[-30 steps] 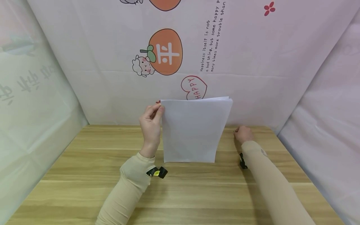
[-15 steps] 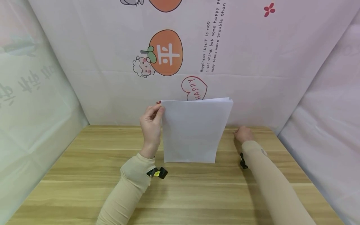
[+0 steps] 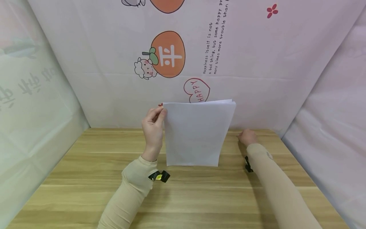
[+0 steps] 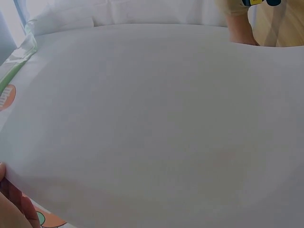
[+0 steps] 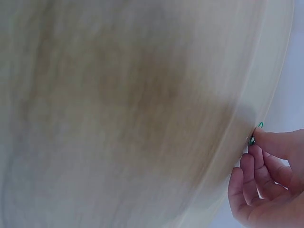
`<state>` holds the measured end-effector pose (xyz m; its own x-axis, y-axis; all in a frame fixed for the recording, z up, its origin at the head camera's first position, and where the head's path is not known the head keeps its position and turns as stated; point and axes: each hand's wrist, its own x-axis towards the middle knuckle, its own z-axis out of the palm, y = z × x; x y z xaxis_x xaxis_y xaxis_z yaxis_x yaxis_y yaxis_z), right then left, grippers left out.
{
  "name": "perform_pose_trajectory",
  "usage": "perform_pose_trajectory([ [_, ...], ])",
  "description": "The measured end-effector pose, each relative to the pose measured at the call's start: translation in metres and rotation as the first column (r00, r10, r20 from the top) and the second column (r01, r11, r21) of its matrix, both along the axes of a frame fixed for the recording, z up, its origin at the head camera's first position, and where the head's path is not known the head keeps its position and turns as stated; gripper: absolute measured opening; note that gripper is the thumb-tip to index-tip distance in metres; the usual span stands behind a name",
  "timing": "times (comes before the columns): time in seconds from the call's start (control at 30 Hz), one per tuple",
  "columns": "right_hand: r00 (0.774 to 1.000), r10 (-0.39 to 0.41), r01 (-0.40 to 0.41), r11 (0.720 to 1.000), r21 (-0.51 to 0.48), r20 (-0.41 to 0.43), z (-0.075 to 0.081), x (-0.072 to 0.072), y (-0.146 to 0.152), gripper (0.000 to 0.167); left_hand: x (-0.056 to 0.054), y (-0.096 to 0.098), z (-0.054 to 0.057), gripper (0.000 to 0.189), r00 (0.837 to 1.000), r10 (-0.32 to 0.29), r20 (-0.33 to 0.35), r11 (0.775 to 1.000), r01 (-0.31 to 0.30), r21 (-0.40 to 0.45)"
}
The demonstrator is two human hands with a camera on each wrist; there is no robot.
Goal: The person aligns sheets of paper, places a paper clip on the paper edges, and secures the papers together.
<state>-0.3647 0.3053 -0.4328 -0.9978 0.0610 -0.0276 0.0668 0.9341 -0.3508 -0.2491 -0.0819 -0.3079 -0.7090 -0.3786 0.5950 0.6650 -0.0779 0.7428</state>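
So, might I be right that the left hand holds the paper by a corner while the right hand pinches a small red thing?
Not red: the small thing the right hand pinches is green, as the right wrist view shows. The left hand holds the paper by a corner.

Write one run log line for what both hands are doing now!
left hand: pinches paper sheets by corner | right hand: pinches small green item near table edge
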Motion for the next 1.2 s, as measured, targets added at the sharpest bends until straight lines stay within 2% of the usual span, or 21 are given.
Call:
perform_pose_trajectory([
  [0.27,0.999,0.037,-0.037,0.999,0.025,-0.024,-0.002,-0.004,0.004,0.028,0.002,0.0,0.003,0.018,1.0,-0.022,0.015,1.0,0.022,0.01],
  [0.5,0.998,0.065,-0.065,0.998,-0.004,0.019,0.001,-0.003,0.005,0.028,0.021,0.004,0.019,0.019,0.999,-0.029,0.03,1.0,0.029,0.01],
  [0.63,0.997,0.08,-0.08,0.997,-0.006,0.019,0.002,-0.003,0.005,0.027,0.022,0.004,0.02,0.019,0.999,-0.036,0.029,0.999,0.036,0.01],
  [0.93,0.993,0.112,-0.112,0.994,-0.018,0.023,-0.004,-0.004,0.01,0.03,0.021,0.005,0.019,0.019,0.999,-0.034,0.027,0.999,0.034,0.015],
  [1.2,0.994,0.112,-0.111,0.991,-0.077,0.007,-0.004,-0.003,0.014,0.03,0.001,0.002,0.001,0.018,0.999,-0.027,0.018,1.0,0.027,0.008],
])
